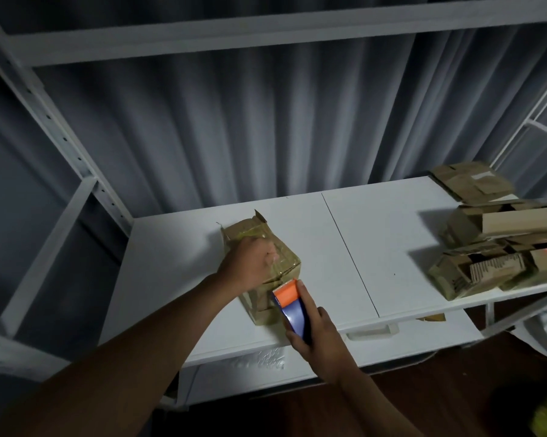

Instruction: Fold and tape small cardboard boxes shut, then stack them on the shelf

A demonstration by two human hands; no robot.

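Note:
A small brown cardboard box (289, 263) stands on the white shelf board (171, 257), left of centre, with shiny tape across its top and a flap sticking up at its far end. My left hand (250, 263) rests on top of the box with curled fingers, holding it down. My right hand (316, 335) grips an orange and blue tape dispenser (289, 302), whose orange end touches the box's near top edge. The near side of the box is partly hidden by the dispenser.
A heap of several flattened and half-folded cardboard boxes (499, 241) lies at the shelf's right end. White metal shelf posts (64, 143) and an upper shelf rail (266, 33) frame the space. A grey curtain hangs behind. Dark wooden floor shows below.

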